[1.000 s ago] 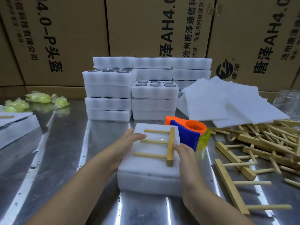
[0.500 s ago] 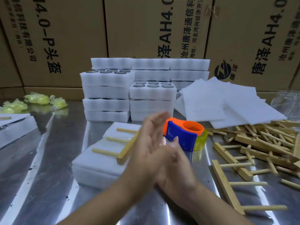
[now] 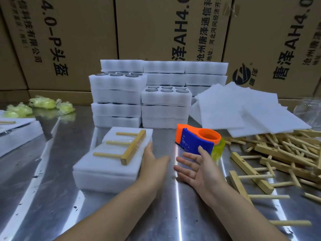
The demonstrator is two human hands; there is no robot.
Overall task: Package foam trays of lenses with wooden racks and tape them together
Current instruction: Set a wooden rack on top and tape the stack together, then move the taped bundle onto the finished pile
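Left hand [image 3: 152, 165]: fingers straight, lying against the right edge of the foam pack [image 3: 104, 168].
Right hand [image 3: 197, 168]: palm up, fingers spread, holding nothing, thumb tip reaching just short of the tape dispenser [image 3: 196, 140].
The hands are sitting apart, with a strip of table [image 3: 43, 197] showing between them.
Rack [image 3: 132, 147]: lying flat on the pack, bar near its right edge, pegs pointing left.
Rack pile [image 3: 281, 153]: crowding the right side.
Tray stacks [image 3: 140, 100] and sheets [image 3: 243, 110]: closing off the far side.
Steel is showing left of the pack and in front.
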